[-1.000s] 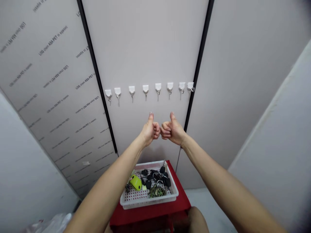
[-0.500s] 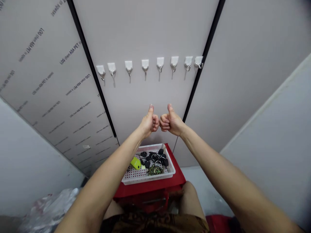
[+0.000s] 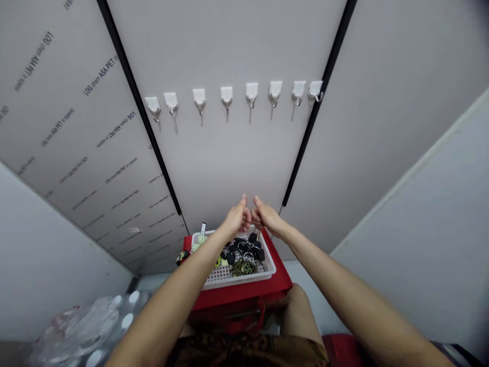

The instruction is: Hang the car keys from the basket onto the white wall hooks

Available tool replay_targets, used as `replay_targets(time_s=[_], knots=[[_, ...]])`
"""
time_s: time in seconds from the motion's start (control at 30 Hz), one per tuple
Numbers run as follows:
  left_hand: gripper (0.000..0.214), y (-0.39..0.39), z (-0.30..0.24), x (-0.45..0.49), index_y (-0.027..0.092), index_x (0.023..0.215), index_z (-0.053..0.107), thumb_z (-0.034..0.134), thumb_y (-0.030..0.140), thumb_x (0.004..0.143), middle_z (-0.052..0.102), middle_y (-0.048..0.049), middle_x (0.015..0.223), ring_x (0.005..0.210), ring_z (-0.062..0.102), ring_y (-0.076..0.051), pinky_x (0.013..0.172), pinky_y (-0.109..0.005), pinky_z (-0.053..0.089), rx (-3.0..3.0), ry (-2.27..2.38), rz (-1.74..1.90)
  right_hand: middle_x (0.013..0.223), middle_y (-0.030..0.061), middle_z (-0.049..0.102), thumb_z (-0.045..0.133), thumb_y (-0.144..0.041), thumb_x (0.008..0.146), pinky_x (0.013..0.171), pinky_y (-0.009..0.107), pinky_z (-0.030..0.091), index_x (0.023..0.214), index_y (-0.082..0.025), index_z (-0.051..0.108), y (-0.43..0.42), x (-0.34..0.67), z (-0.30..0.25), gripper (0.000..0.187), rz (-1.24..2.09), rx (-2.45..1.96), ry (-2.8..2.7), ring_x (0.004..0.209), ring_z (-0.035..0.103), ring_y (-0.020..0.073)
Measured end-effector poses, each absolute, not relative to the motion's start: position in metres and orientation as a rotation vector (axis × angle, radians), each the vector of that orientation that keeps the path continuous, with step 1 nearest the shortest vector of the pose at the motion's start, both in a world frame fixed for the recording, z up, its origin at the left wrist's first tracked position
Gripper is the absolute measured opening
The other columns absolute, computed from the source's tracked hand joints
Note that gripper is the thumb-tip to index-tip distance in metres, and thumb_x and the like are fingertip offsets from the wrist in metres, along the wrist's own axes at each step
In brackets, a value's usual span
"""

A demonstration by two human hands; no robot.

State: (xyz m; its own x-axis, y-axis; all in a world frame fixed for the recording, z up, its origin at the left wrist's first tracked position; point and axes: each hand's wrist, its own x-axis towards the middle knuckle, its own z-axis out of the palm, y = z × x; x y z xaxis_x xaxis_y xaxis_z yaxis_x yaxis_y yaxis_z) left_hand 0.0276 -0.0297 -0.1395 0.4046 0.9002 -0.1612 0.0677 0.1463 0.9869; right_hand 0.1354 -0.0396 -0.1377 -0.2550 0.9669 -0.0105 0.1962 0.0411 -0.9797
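My left hand (image 3: 237,219) is raised just above the back rim of a white plastic basket (image 3: 229,282), thumb up and fingers loosely curled. My right hand (image 3: 266,216) mirrors it close by, also with its thumb up and fingers curled. No object shows in either hand. Below them, the basket holds black key fobs (image 3: 259,253) with metal rings and a bronze-coloured cluster of trinkets (image 3: 243,267). My left forearm covers part of the basket, including most of a yellow-green item (image 3: 218,262).
A row of white adhesive hooks (image 3: 226,95) runs across the wall panel between two black strips (image 3: 303,148). The basket stands on a red surface (image 3: 280,272). Bottles with white caps (image 3: 127,320) and clear plastic wrap (image 3: 76,326) lie at lower left.
Both hands have come down toward the basket, and their curled fingers look looser than before. The view has shifted slightly, showing more of the basket's left end and the capped bottles.
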Motion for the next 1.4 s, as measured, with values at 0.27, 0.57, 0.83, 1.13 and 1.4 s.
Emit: replay_targets(time_s=[0.27,0.57,0.83,1.13,1.4], knots=[[0.010,-0.061,-0.231,0.009,0.015,0.067,0.049,0.042,0.019,0.062,0.051,-0.0023,0.073,0.074,0.045,-0.013,0.069,-0.026,0.034,1.996,1.436,0.925,0.068,0.0036,0.052,0.047,-0.033,0.062,0.060,0.026,0.029,0.059,-0.016,0.053,-0.071,0.138,-0.207,0.018,0.170,-1.651,-2.140,0.071,0.042,0.0158],[0.028,-0.064,-0.243,0.003,0.017,0.085,0.049,0.048,0.012,0.057,0.050,-0.0029,0.087,0.085,0.040,-0.015,0.077,-0.027,0.031,2.137,1.501,0.823,0.087,0.0044,0.050,0.044,-0.014,0.060,0.067,0.026,0.029,0.076,-0.019,0.054,-0.077,0.136,-0.228,0.020,0.030,-1.694,-2.000,0.083,0.038,0.0166],[0.028,-0.065,-0.242,0.000,0.018,0.084,0.050,0.048,0.011,0.057,0.053,-0.0027,0.082,0.081,0.042,-0.015,0.073,-0.026,0.032,2.069,1.471,0.812,0.075,0.0040,0.051,0.044,-0.017,0.061,0.064,0.027,0.029,0.059,-0.017,0.048,-0.084,0.135,-0.226,0.005,0.046,-1.725,-1.975,0.079,0.037,0.0172],[0.025,-0.066,-0.241,0.000,0.019,0.079,0.050,0.042,0.009,0.058,0.048,0.0015,0.064,0.063,0.044,-0.010,0.062,-0.022,0.034,1.971,1.451,0.845,0.081,0.0034,0.051,0.045,-0.019,0.061,0.068,0.026,0.028,0.058,-0.017,0.045,-0.093,0.133,-0.226,0.004,0.047,-1.690,-1.893,0.083,0.036,0.0164],[0.017,-0.065,-0.231,-0.001,0.015,0.077,0.047,0.038,0.011,0.063,0.048,0.0007,0.065,0.063,0.045,-0.008,0.062,-0.020,0.036,1.577,1.359,1.153,0.078,0.0037,0.051,0.043,-0.017,0.061,0.068,0.026,0.028,0.060,-0.017,0.045,-0.092,0.133,-0.226,0.003,0.042,-1.643,-1.913,0.082,0.037,0.0163]])
